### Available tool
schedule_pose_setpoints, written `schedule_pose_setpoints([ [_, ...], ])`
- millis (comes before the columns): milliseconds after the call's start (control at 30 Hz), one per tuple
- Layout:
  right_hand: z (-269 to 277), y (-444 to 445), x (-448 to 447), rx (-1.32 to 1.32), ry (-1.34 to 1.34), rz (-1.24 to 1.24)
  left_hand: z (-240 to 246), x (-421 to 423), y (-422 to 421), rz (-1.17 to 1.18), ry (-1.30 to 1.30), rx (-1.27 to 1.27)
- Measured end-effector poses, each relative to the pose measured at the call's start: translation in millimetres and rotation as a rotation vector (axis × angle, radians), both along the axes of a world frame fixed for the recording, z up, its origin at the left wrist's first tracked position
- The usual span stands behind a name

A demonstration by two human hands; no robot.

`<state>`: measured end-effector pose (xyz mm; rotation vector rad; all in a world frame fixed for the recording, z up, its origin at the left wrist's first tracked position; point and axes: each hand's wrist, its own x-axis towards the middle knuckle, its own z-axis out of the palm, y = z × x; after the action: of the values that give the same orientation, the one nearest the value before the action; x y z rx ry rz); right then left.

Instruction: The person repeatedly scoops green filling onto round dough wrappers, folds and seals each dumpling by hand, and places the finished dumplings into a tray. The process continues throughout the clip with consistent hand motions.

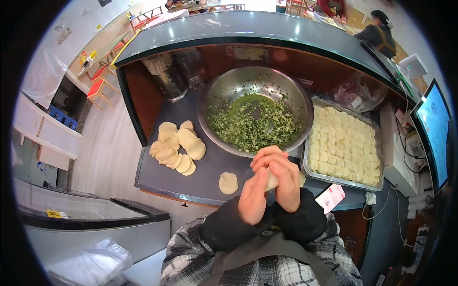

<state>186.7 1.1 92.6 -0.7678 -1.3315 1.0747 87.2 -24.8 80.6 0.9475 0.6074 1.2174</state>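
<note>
My left hand (253,196) and my right hand (287,178) are cupped together around a dumpling (272,180), pressing its dough from both sides. Most of the dumpling is covered by my fingers. Just beyond my fingertips is a large steel bowl (214,137) holding chopped green filling (256,125). A single round dough wrapper (228,183) lies flat on the counter to the left of my hands. Farther left, several wrappers (175,148) lie in overlapping piles. On the right, a metal tray (343,182) is filled with tight rows of dumplings (341,143).
A raised ledge (243,26) runs behind the grey worktop (204,182). A steel canister (171,84) stands at the back left. A printed paper slip (331,197), a screen (433,128) and loose cables are at right. Two people (377,34) are beyond the ledge.
</note>
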Motion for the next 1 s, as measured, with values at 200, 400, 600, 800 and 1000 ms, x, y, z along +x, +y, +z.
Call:
schedule_pose_setpoints([
  [200, -11, -15, -8, 0.275, -0.214, -0.25, 2, -12, -4, -0.026, 0.194, 0.022],
  [400, -18, -12, -12, 0.366, -0.264, -0.263, 3, -24, 2, -0.145, 0.095, -0.242],
  [600, -9, -8, -10, 0.333, -0.286, -0.229, -9, -19, 18, -0.346, -0.682, -0.314],
  [800, 19, -23, 20, 0.388, -0.339, -0.374, 0, -29, 12, -0.412, -0.667, -0.19],
  [1000, 24, -36, 25, 0.437, -0.362, -0.376, 13, -36, 11, -0.317, -0.435, -0.008],
])
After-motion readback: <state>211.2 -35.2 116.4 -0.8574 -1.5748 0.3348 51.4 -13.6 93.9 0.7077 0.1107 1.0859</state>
